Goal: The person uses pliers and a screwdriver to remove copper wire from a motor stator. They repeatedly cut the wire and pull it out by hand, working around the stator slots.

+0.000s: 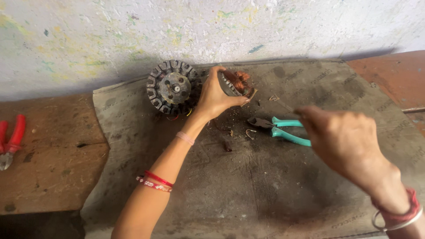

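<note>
— Left hand up at the far side of the surface, fingers clenched round a wound stator, tipped on edge, copper winding showing just past the fingertips.

— And the right?

— Right hand raised nearer the camera, blurred, back turned up. Fingers curled, something thin seeming to poke out toward the stator; hard to say whether anything is truly gripped. Teal-handled pliers lying flat just left of those fingers, apart from them.

— How far along, judging by the mess?

— Partway, by the look. Short curls of cut wire scattered below the left fingers and beside the plier nose, so some copper already out. Plenty of winding left in the slots, though. A second stator core, dark, slotted, seemingly bare, resting just left of the left wrist against the wall.

— Surface and room?

— Grey, grimy mat spread over worn reddish-brown boards, stained and dusty. Red-handled pliers far off to the left of the left hand, on bare board at the frame edge. Behind everything, a pale wall flecked with yellow, green and blue paint. Red bangles on the left forearm, a metal bangle and red thread on the right wrist.
</note>
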